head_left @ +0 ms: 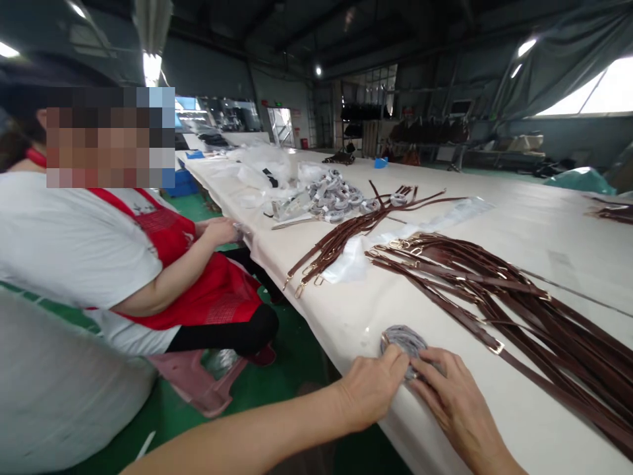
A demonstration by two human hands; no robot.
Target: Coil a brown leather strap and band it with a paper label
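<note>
Near edge of the counter (pixel 544 218), white covering. Left hand (pixel 368 392) and right hand (pixel 457 402) meet on a small grey wrapped coil (pixel 401 342), apparently a strap rolled up in pale film. The coil lies flat just in from the counter's front edge, directly before the person.

Left grip: thumb and fingers narrowly closed onto the coil's near rim. Right grip: fingertips pressed on the coil's right side, fingers fairly flat; whether they pinch or only steady, cannot tell. Judgement: two hands on one flat roll keep the winding from springing loose.

Just right of the hands, a broad sheaf of brown leather straps (pixel 524 310) fans away across the counter, gold buckle ends pointing toward the middle. They lie parallel and within reach of the right hand, likely as stock.

Further on, a second bundle of brown straps (pixel 346 237) with clip ends hanging toward the counter edge, partly over a clear plastic bag (pixel 430 224).

Beyond that, a heap of finished grey coils (pixel 336 194), matching the one in hand, next to loose plastic sheeting (pixel 262 175).

Left side, mid-distance: a co-worker in a red apron (pixel 198 277) sits at the same counter, hands at its edge. Far background: shelving with dark bags, detail too small.
</note>
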